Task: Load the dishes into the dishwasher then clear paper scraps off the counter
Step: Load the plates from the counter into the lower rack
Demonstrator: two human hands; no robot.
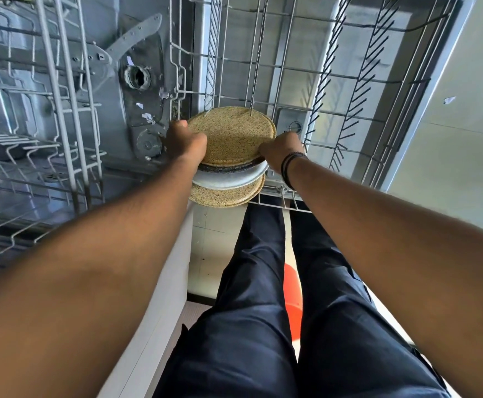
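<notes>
Three plates stand on edge at the near end of the pulled-out lower dishwasher rack [349, 79]. The farthest is a speckled tan plate [231, 133]. Behind it sits a white plate with a dark centre [228, 178], and nearest me another speckled tan plate [226, 195]. My left hand [184, 139] grips the left rim of the farthest tan plate. Its right rim is gripped by my right hand [282, 149], which has dark bands on the wrist.
The open dishwasher tub with its spray arm [131, 41] lies at the upper left, and the upper rack [33, 116] juts out at the left. Paper scraps [148, 117] stick to the tub floor. My legs and an orange object [293, 300] are below.
</notes>
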